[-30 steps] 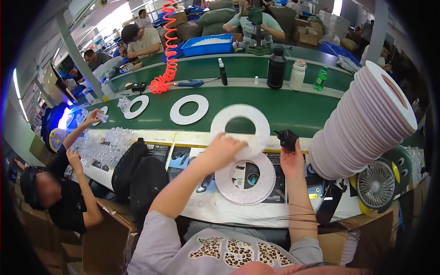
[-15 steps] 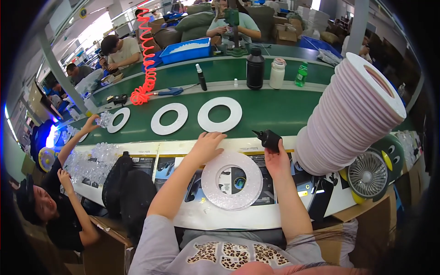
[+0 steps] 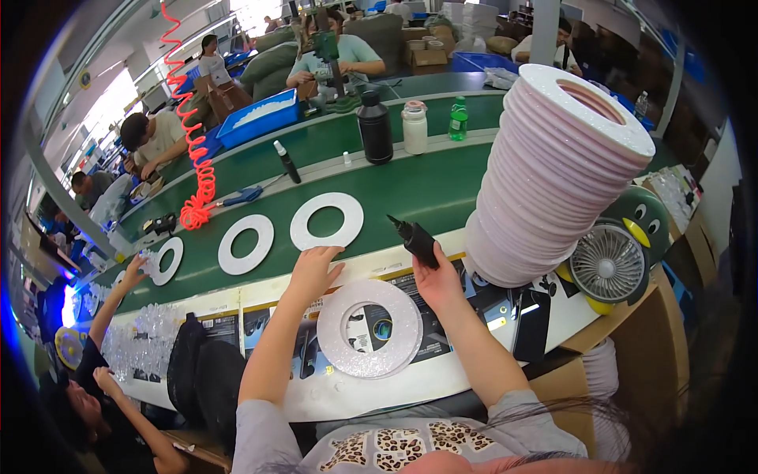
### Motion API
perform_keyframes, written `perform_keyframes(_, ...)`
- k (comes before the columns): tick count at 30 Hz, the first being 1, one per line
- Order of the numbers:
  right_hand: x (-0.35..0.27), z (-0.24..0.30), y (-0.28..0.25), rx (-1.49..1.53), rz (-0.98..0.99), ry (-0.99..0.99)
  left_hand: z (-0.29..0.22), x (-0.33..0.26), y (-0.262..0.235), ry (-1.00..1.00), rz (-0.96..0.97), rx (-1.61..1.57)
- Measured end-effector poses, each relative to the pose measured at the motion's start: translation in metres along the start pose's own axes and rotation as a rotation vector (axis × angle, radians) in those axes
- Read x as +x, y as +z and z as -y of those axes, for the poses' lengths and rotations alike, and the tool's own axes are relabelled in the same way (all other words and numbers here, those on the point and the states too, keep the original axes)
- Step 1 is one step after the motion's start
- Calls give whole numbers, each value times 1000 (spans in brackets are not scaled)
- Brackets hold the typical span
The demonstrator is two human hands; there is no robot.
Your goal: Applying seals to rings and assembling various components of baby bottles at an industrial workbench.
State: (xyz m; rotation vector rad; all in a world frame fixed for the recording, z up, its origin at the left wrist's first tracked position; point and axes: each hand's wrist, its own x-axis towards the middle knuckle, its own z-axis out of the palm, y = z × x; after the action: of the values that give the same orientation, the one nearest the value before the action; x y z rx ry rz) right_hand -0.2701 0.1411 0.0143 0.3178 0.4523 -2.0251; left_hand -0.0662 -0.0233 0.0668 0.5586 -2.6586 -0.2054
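Here the left hand point(image 3: 314, 267) lies flat, fingers spread, on the far edge of the counter point(image 3: 505, 347), its fingertips just short of the green conveyor belt point(image 3: 426, 186); its grip holds nothing. The right hand point(image 3: 439, 284) is wrapped around a black glue bottle point(image 3: 416, 238), grip closed tight on it, the nozzle tilted up and to the left. Between the two forearms a white sparkly ring point(image 3: 369, 327) lies flat on the counter, on top of printed sheets, touching neither hand as far as I can tell. On the belt just beyond the left hand lies a plain white ring point(image 3: 327, 221), with a second white ring point(image 3: 245, 244) to its left and a third point(image 3: 166, 261) farther left, where a co-worker's hand point(image 3: 133, 272) reaches it. To the right of the right hand a tall leaning stack of white rings point(image 3: 553, 174) rests on the counter edge. Beside the stack there is a small penguin-shaped fan point(image 3: 612, 261). At the far side of the belt stand a black bottle point(image 3: 374, 128), a white jar point(image 3: 414, 126) and a green bottle point(image 3: 457, 118). A red coiled hose point(image 3: 193, 142) hangs down to the belt at left. A blue bin point(image 3: 260, 118) rests farther back, with other people seated behind it.
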Motion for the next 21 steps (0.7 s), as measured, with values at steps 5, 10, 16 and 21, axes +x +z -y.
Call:
perform_keyframes(5,-9,1,9,29,39,24,6,51,4,-256,59,75)
perform_keyframes(10,-2,6,2,-22,94,11,7,133,24,8,-129,-217)
perform_keyframes(16,-4,-3,11,-182,169,-144,14,247,67,1,-46,-228)
perform_keyframes(21,-2,-8,10,-502,55,-388,12,329,83,73,-213,-95)
